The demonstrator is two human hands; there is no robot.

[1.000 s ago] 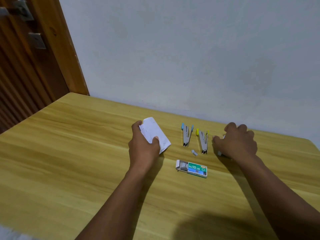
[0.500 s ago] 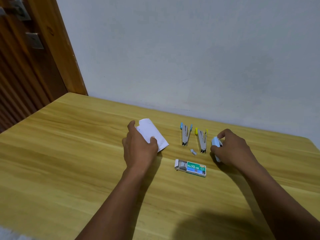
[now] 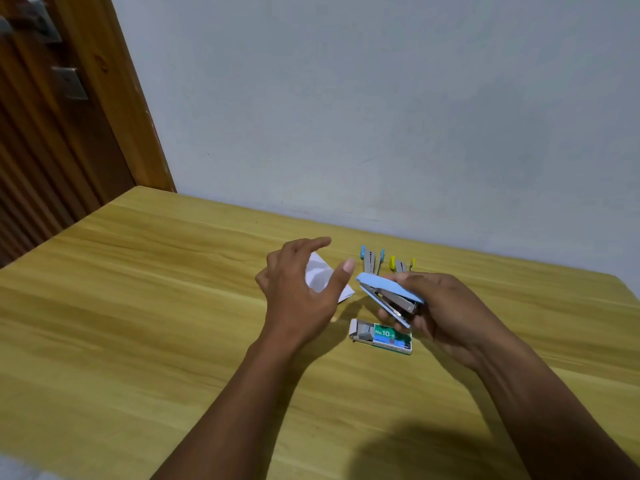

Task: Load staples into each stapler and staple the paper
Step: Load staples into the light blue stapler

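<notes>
Head view: right hand (image 3: 446, 306) is gripping the blue stapler (image 3: 388, 288) above the staple box (image 3: 382, 337), its long axis pointing far-left toward the left hand (image 3: 301, 292), which is hovering open-fingered just beside its tip.

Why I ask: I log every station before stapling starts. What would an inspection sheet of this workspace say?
Surface: wooden table, standing against the wall.
Job's things: blue stapler lifted off the table, its metal magazine showing; staple box lying on the table, open at its left end; folded paper on the table, partly hidden behind the left hand; blue-tipped metal tool and yellow-tipped metal tool side by side near the wall, too small to identify.
Clutter: nothing seen.
Hands: left hand open above the paper, holding nothing; right hand grips the blue stapler.
Cables: nothing seen.
Surroundings: grey wall; wooden door at the left.
</notes>
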